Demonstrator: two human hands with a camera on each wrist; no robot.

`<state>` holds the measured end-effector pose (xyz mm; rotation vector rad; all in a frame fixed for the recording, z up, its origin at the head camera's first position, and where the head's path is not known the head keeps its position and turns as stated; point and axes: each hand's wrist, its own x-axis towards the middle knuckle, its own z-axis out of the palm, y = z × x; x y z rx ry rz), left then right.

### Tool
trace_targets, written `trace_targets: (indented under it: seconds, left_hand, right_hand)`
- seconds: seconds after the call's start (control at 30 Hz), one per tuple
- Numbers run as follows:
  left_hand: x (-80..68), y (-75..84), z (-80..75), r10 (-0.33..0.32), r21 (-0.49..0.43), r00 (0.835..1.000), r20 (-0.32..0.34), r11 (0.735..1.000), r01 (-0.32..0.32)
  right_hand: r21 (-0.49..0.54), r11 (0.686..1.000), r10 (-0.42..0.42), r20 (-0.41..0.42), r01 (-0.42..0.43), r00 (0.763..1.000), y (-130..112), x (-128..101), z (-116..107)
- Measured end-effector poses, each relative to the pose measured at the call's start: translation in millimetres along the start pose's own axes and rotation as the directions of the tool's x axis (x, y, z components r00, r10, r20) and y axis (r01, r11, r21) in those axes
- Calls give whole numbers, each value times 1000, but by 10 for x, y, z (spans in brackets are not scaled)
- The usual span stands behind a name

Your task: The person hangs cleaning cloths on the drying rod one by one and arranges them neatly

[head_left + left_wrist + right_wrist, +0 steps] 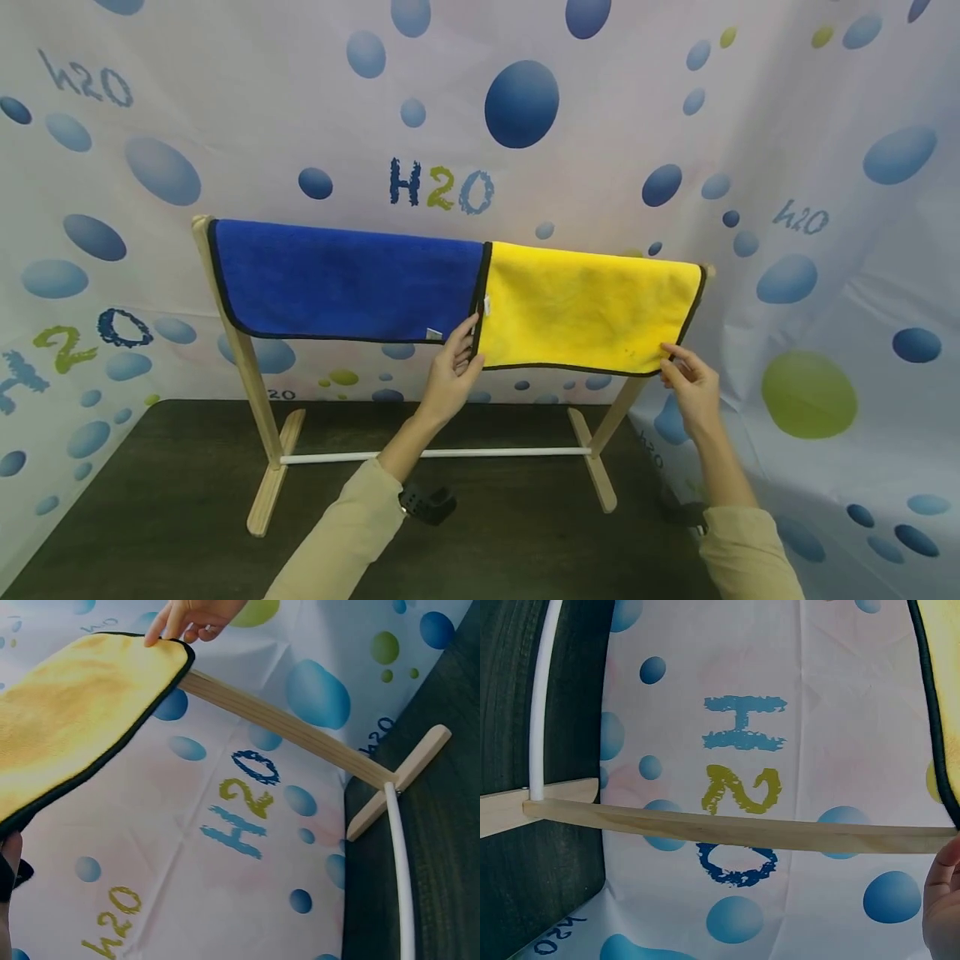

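A yellow towel (588,312) with black edging hangs over the top of a wooden rack, side by side with a blue towel (345,279) of the same make. My left hand (452,375) grips the yellow towel's lower left corner, close to the blue towel's right edge. At the lower right corner, my right hand (693,385) pinches the yellow towel between thumb and fingers. The left wrist view shows the lower edge of the yellow towel (67,727) stretched between both hands. Only part of the right hand (943,900) enters the right wrist view.
The rack's wooden left post (251,392) and right post (617,412) stand on flat feet, joined low down by a white rod (502,452). Beneath is a dark tabletop (187,483). A backdrop (247,108) printed with bubbles and H2O lettering rises behind and to the sides.
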<state>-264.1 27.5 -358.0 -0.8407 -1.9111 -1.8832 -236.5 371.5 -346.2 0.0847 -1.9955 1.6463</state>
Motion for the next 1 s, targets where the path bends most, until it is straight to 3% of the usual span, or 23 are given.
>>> trace_targets:
  seconds: [0.23,0.4,0.53,0.67,0.87,1.0]
  left_hand:
    - [-60,-150,-28,25,-16,999,-30,1000,-26]
    - [-106,-49,-73,13,-14,999,-35,1000,-14]
    - [-168,24,-99,33,9,999,-43,999,-32]
    - [-240,-26,-154,42,27,998,-49,999,-41]
    - [-377,-139,-367,19,57,997,-74,998,-15]
    - [-493,-199,-598,23,110,997,-80,994,-14]
  right_hand:
    - [-23,1000,-3,53,4,999,72,-83,-35]
    - [-96,995,9,53,-4,999,124,-124,8]
    - [-55,998,-1,61,5,998,188,-168,48]
    - [2,999,-39,95,39,995,255,-237,92]
    - [33,994,-108,142,104,984,323,-342,208]
    - [49,997,-70,160,63,985,388,-424,287]
